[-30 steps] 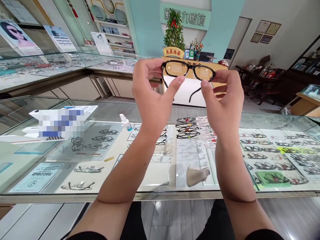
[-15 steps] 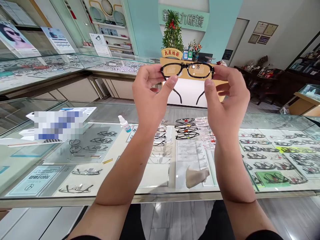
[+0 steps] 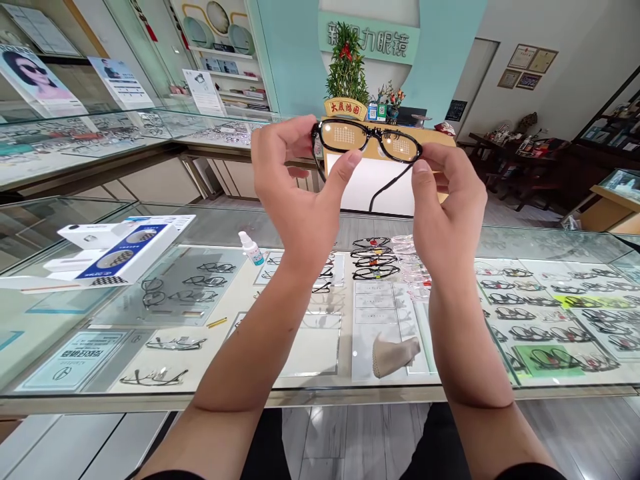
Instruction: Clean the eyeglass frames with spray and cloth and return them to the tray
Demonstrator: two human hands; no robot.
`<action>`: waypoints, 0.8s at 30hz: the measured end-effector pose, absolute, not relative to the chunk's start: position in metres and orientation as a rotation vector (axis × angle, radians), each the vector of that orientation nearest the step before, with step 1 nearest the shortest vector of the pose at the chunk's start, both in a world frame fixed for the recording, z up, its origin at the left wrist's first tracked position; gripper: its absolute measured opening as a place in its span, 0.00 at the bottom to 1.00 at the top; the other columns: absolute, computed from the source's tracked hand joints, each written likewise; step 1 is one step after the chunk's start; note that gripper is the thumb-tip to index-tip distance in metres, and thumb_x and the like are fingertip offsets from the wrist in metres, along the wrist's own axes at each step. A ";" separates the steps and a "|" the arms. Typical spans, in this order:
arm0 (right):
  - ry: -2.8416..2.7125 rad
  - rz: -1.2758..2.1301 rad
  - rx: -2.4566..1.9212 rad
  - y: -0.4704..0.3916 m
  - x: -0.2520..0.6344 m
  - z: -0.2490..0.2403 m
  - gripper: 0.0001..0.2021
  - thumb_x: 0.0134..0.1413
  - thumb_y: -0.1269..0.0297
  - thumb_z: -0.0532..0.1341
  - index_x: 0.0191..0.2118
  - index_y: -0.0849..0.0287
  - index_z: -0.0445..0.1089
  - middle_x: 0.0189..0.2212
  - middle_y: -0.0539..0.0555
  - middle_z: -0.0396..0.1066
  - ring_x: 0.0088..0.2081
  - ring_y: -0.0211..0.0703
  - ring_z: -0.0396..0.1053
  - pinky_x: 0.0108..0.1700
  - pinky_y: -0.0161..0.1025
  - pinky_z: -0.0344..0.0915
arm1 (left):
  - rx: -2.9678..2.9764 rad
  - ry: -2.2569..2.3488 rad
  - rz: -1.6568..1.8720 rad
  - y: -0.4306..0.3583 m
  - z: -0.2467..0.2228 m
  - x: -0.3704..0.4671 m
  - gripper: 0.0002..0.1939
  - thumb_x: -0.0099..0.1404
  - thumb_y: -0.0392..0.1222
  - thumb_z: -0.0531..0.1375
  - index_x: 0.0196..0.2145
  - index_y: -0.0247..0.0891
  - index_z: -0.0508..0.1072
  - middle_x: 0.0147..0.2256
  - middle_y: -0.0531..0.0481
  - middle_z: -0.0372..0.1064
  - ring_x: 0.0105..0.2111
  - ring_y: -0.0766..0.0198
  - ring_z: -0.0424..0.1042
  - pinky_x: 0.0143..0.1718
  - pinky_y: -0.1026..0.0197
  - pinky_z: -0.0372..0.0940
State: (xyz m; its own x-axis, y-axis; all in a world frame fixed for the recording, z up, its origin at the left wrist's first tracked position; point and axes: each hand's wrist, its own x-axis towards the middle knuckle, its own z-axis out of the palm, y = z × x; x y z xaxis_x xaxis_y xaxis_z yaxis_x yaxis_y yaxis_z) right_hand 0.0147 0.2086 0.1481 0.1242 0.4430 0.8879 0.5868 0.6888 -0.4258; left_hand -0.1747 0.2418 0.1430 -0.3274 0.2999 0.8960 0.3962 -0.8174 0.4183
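Black-framed eyeglasses are held up in the air above the glass counter, tilted down toward the right, with one temple arm hanging below the lenses. My left hand grips the frame's left end, fingers behind and thumb below the left lens. My right hand pinches the right end near the hinge between thumb and fingers. Bright reflections show on both lenses. Below on the counter lie a crumpled beige cleaning cloth and a white spray bottle.
The glass display counter holds rows of eyeglasses under or on its top. An opened white and blue box sits at left, near a yellow stick. Farther back stand another showcase and a leafy plant.
The eyeglasses have turned from nearly level to tilted, left end nearer and higher, right end lower. Both hands have shifted slightly left and still hold them.
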 end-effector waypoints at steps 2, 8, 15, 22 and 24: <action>-1.503 -0.122 -0.894 0.210 0.015 0.147 0.16 0.77 0.51 0.57 0.59 0.47 0.76 0.52 0.55 0.81 0.50 0.49 0.78 0.55 0.53 0.77 | -1.799 -0.924 -2.358 0.239 0.143 -0.175 0.26 0.69 0.63 0.71 0.57 0.55 0.71 0.56 0.48 0.71 0.61 0.49 0.75 0.58 0.44 0.77; -1.497 -0.168 -0.858 0.199 0.005 0.155 0.17 0.79 0.52 0.54 0.60 0.47 0.76 0.56 0.57 0.79 0.57 0.53 0.77 0.61 0.57 0.76 | -1.918 -0.967 -2.444 0.254 0.141 -0.182 0.31 0.66 0.67 0.72 0.59 0.54 0.72 0.58 0.48 0.74 0.60 0.48 0.76 0.56 0.45 0.77; -1.505 -0.240 -0.848 0.194 0.001 0.156 0.19 0.79 0.57 0.52 0.64 0.42 0.75 0.57 0.58 0.78 0.61 0.57 0.76 0.64 0.61 0.75 | -2.047 -0.880 -2.548 0.278 0.136 -0.191 0.32 0.65 0.71 0.71 0.57 0.51 0.75 0.53 0.45 0.78 0.57 0.49 0.79 0.57 0.44 0.76; -1.517 -0.218 -0.839 0.198 0.000 0.155 0.21 0.78 0.56 0.52 0.67 0.41 0.73 0.61 0.56 0.78 0.63 0.55 0.76 0.65 0.59 0.75 | -1.936 -0.793 -2.593 0.266 0.142 -0.182 0.31 0.64 0.69 0.72 0.58 0.54 0.73 0.58 0.46 0.76 0.59 0.50 0.79 0.60 0.45 0.77; -1.515 -0.186 -0.834 0.198 -0.001 0.155 0.21 0.79 0.55 0.52 0.68 0.42 0.73 0.62 0.55 0.78 0.63 0.55 0.76 0.66 0.61 0.75 | -1.902 -0.806 -2.545 0.260 0.144 -0.180 0.31 0.66 0.69 0.71 0.59 0.57 0.71 0.62 0.47 0.73 0.63 0.50 0.76 0.61 0.45 0.77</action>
